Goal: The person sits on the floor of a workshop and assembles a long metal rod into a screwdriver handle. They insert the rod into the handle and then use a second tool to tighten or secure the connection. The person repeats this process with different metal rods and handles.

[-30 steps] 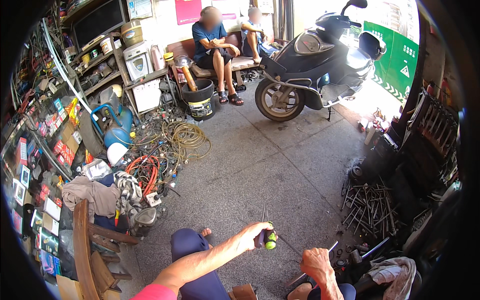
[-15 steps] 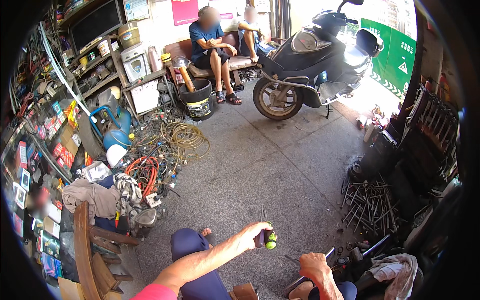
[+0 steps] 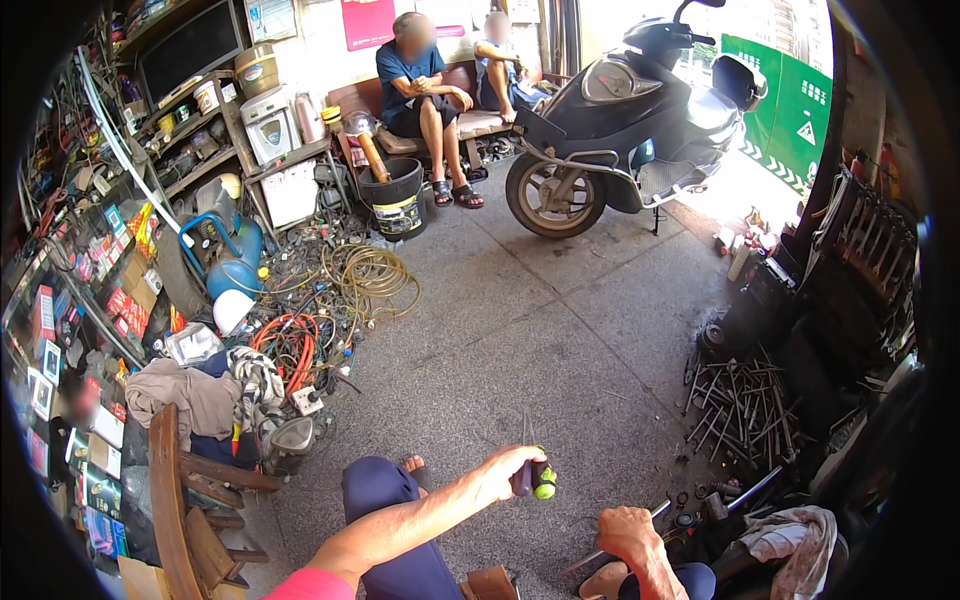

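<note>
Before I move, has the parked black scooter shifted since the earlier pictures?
No, neither way: the scooter keeps the same spacing from the black bucket and the floor seams; the whole view has only drifted slightly.

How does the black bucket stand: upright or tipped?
Upright: the black bucket has its open mouth facing up, with an orange cylinder poking out.

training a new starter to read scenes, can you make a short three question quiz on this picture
1. Which hand holds the thing with the bright green end?
2. True or false: the black bucket stands to the right of the scooter in the picture.
3. The big coil nearest the bucket is: a) blue, b) yellowish, c) white.

Key: 1. the left hand; 2. false; 3. b
</note>
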Available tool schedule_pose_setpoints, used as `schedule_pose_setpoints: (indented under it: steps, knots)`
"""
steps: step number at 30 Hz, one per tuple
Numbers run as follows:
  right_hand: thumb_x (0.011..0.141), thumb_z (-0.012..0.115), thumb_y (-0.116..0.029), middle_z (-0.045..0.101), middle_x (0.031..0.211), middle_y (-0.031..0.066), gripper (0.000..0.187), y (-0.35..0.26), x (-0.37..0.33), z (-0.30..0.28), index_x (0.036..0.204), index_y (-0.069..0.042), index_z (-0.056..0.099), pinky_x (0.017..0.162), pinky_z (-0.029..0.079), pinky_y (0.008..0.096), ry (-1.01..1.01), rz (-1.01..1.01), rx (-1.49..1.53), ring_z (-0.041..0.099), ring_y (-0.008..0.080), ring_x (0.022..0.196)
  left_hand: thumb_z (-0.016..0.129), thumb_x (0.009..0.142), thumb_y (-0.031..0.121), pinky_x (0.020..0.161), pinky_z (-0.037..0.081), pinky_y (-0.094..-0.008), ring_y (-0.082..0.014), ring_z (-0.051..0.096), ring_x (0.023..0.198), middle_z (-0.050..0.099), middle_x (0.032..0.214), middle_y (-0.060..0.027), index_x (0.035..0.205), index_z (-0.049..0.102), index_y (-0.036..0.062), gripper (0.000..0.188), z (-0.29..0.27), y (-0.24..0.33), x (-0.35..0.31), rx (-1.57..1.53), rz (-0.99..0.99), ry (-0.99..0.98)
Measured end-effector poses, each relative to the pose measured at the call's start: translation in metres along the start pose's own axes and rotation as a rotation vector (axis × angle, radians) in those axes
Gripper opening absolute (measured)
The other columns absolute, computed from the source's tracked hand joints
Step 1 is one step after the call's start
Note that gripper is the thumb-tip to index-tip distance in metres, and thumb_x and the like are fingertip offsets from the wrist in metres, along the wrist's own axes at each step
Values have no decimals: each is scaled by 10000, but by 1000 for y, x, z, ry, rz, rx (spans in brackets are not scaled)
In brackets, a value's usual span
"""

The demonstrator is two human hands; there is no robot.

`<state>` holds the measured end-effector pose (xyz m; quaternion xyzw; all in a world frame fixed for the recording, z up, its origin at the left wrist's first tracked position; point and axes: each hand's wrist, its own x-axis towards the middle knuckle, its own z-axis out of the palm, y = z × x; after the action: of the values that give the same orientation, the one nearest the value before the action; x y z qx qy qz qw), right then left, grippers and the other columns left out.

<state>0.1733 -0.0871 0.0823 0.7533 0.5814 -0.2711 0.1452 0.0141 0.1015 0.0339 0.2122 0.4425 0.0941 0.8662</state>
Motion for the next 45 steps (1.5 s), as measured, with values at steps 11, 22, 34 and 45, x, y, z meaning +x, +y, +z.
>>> schedule_pose_setpoints:
  steps: [11,22,34,45]
  knots:
    - [813,615,-335,692,817,165,301,-1,-4,-4,832,-52,714,712,522,430,95,1,62,680,326,819,639,808,138,536,536,-345,-218,645,673,641,798,-105,893,575,34,148,2,0,-3,14,16,12]
    - [808,566,-358,641,678,206,381,4,-3,-17,739,13,617,696,513,472,430,171,653,652,394,679,537,877,68,706,591,-428,-303,665,848,628,899,-173,998,507,-40,165,6,13,-11,-20,-11,-74]
    - [949,476,-145,654,818,157,153,-1,-14,-55,870,-16,502,524,516,275,755,-230,1721,651,177,600,533,888,40,735,574,-451,-292,670,874,642,939,-173,1097,450,22,226,23,17,-36,147,119,-34]
    - [900,474,-136,665,800,119,182,-6,-33,-64,835,12,557,492,478,244,563,-134,1597,628,129,566,563,876,103,726,580,-428,-299,673,843,658,896,-166,968,541,-9,146,9,14,-18,-46,-36,-184]
